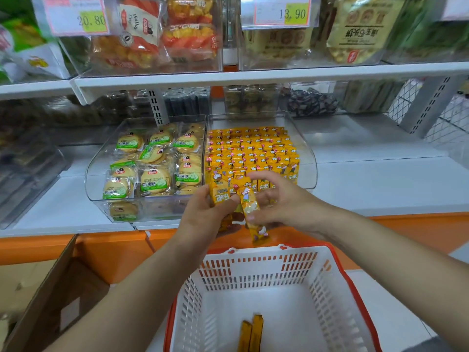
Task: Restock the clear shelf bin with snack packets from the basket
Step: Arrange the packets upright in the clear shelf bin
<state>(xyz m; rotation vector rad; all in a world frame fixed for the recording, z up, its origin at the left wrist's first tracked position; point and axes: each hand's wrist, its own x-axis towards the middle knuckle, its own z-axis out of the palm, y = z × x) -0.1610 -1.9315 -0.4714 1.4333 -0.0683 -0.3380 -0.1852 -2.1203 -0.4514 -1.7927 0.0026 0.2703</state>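
– Snack packets (219,190), the yellow ones: where are they?
– A small bunch sits in the left hand (203,219), fingers curled round it, just in front of the clear shelf bin (308,161).
– And the right hand (281,203)?
– It pinches a single packet (251,212) between thumb and fingers, tilted, touching the bunch.
– What about the bin itself?
– Packed rows (251,148) of the same yellow packets stand on end inside it.
– The basket?
– The white basket (253,270), red-rimmed, is below both hands; two packets (251,334) lie side by side on its floor. Green-labelled round biscuits (152,163) fill the neighbouring bin on the left.
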